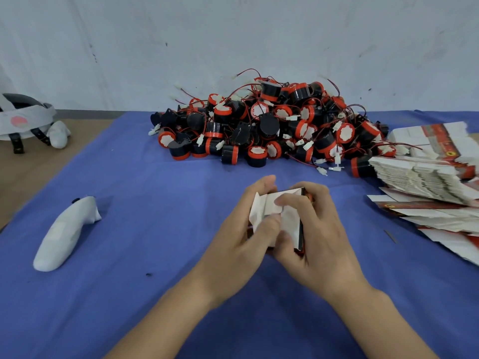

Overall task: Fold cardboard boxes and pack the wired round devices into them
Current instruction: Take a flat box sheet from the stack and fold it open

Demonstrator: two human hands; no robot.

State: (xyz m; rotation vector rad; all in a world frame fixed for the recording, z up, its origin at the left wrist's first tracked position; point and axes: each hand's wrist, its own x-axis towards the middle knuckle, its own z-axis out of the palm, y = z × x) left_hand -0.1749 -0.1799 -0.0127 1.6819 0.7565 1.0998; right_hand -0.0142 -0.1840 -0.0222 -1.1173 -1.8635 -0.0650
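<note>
One box is held between the hands over the counter. It is gripped at one side by the left hand and at the other by the right hand, whose thumb presses the white flaps. The card is judged light, thin and easily creased, and best held by its edges. Beyond the hands, devices are heaped, too many to be counted. To their right, flat boxes are stacked, likewise uncountable.

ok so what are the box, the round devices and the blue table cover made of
The box: thin cardboard, matte white inside, printed red outside; it creases into flat flaps. The round devices: probably moulded plastic, black bodies with red rings, a slight sheen. The table cover: apparently cloth, matte blue, lying in soft folds.
</note>
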